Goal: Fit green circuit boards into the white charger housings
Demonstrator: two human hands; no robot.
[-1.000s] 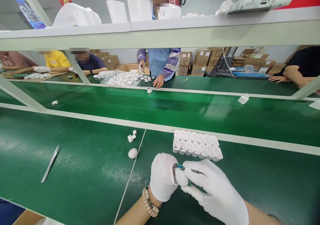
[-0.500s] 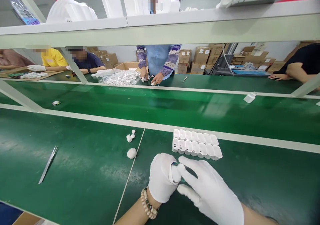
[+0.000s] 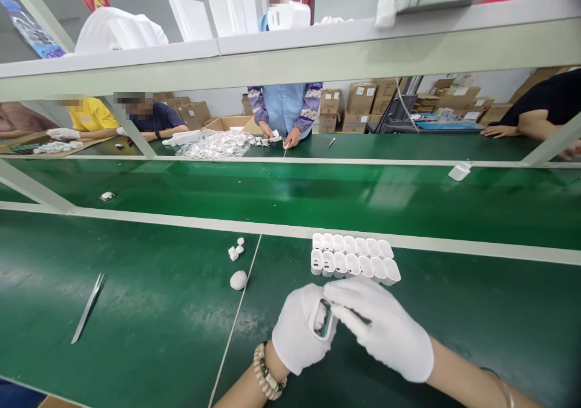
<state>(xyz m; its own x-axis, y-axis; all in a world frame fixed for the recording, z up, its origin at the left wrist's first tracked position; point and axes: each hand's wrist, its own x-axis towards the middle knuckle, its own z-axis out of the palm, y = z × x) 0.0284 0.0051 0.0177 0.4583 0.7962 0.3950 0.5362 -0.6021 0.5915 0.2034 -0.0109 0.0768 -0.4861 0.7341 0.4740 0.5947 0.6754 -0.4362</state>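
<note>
My left hand, in a white glove, is closed around a small white plastic housing. The housing's open end faces up toward me, and part of a green circuit board and something white show inside it. My right hand, also gloved, reaches over from the right with its fingertips against the housing's upper edge; the glove partly hides the contact. Just beyond my hands, similar white housings stand in two rows, open ends up. A rounded white piece and several small white blocks lie to the left.
Metal tweezers lie on the green bench at left. A green conveyor belt runs beyond a pale rail and carries a white part. Overhead spans a shelf. Across the belt, a person in blue handles small white parts.
The housing has turned so its open end shows more. My right hand's fingers have drawn together and moved up against its edge. The white part on the belt has shifted slightly right.
</note>
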